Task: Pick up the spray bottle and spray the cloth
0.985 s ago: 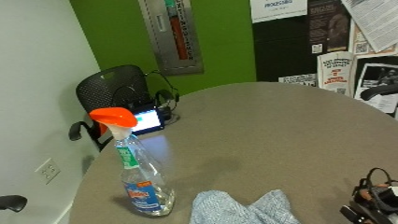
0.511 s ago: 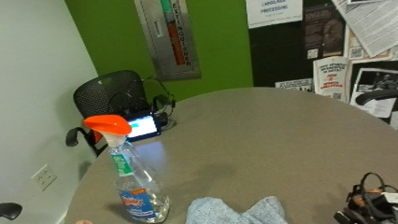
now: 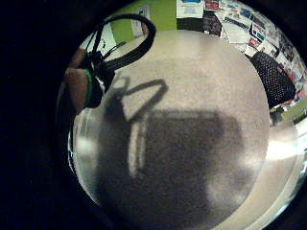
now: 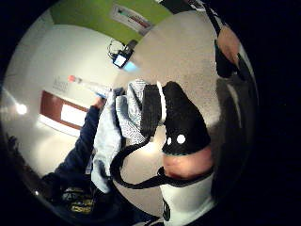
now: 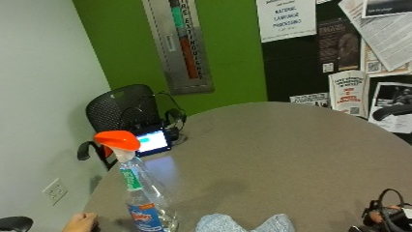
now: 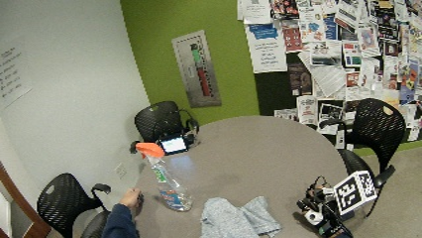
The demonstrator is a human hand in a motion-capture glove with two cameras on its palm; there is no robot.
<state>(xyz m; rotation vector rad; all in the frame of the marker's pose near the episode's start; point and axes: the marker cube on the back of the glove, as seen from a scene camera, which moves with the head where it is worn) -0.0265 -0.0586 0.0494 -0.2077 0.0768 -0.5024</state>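
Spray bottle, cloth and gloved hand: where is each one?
spray bottle (image 5: 138,193), outside view, clear neck below the orange trigger
cloth (image 6: 231,218), wide outside view, middle of the fabric
gloved hand (image 6: 323,213), wide outside view, near table edge

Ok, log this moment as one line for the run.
spray bottle: upright on table, untouched | cloth: crumpled beside it | gloved right hand: at far edge, apart | bare hand: near bottle

The right hand (image 6: 321,211) wears a black glove with black straps and white plastic parts; two small white dots mark one gloved finger (image 4: 181,123). The bare left hand (image 6: 131,198) emerges from a dark blue sleeve (image 6: 120,223).
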